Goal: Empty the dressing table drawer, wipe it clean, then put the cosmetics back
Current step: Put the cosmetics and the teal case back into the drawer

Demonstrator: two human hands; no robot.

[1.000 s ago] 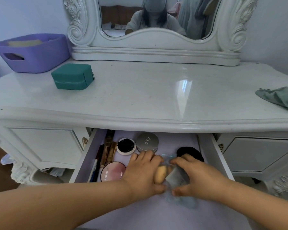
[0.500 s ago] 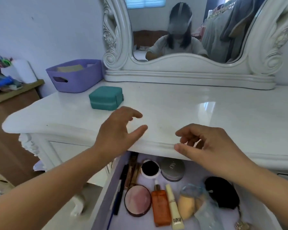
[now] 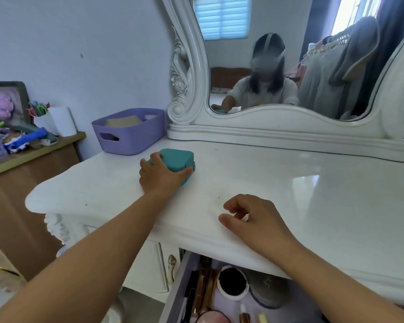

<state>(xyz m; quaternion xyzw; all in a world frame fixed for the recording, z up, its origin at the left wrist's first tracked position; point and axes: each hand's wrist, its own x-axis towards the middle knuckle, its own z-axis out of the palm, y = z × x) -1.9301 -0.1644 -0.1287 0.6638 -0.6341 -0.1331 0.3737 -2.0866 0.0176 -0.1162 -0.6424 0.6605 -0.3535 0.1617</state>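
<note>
Left hand [image 3: 160, 177] grasps the rounded teal box [image 3: 179, 160]; right hand [image 3: 254, 216] loosely curled, empty, over glossy tabletop [image 3: 289, 194].

Dressing table top [image 3: 278, 194]: white, glossy, with a moulded front edge and a rounded left corner. At the back edge stands the carved white mirror frame [image 3: 278, 127]; at the back left corner, just beside the frame's foot, a purple plastic basket [image 3: 128, 134] with a cut-out handle. In front of the basket, near it, a teal zipped case [image 3: 177, 159] lies flat.

Open drawer [image 3: 173, 297] holds compacts [image 3: 232, 284], pencils, tubes, lying flat.
</note>
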